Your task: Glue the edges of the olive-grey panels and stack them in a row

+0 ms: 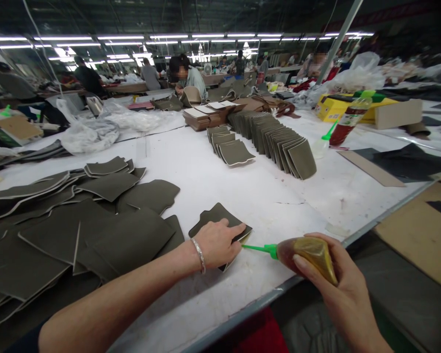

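Note:
My left hand (216, 242) lies over a dark olive leather-like piece (217, 214) on the white table. Its index finger stretches across the piece near the right corner, and the other fingers are curled at the edge, partly hidden. A yellowish strip shows beneath that edge. Wrapped in my right hand (340, 279) is a squeeze bottle (310, 252) of amber liquid, tipped on its side. The thin green nozzle (259, 247) points left, its tip at the piece's edge beside my left fingers.
Loose olive pieces (125, 240) pile up at left. A fanned row of olive pieces (275, 142) stands further back. A red-brown bottle (351, 117) and a white green-tipped bottle (321, 144) are at right, near the table edge (375, 218). Several people work behind.

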A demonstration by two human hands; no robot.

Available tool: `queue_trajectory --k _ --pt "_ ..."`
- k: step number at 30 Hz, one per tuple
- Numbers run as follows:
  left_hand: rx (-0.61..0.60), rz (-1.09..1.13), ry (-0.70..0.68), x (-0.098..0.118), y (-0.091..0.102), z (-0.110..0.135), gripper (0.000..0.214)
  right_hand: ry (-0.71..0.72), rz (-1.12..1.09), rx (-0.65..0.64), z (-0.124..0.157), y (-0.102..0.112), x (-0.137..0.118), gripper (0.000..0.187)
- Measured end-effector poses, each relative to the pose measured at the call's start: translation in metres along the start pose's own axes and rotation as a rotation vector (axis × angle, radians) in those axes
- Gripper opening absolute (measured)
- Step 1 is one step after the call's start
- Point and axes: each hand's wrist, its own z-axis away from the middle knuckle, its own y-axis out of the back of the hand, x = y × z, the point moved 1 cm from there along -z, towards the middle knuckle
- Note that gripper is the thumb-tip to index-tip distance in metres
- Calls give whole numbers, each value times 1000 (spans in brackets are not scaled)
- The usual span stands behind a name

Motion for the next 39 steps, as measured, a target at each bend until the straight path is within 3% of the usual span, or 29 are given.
queue_trajectory --k 5,9,13,18,22,30,36,39 --pt "2 5 4 0 -1 0 52 -21 -45 -103 6 -4 5 48" --pt "-5 8 -1 0 -2 1 52 -58 -57 -42 11 -6 7 51" --pt "0 15 2 -1 -1 3 53 -131 -93 -115 20 -10 0 53" --pt "-3 13 11 -2 -2 2 53 -132 -110 -63 30 -14 -4 55" --pt "-7 13 16 -3 -2 1 53 -179 -132 -112 34 -16 -3 54" --pt "-10 17 5 -2 -2 2 52 -29 10 108 12 -2 16 57" --pt "-21 14 1 -3 -4 2 52 -82 -81 -109 15 -7 10 54" --pt "-11 21 0 -4 -4 1 51 -34 -60 -6 5 -5 11 53"
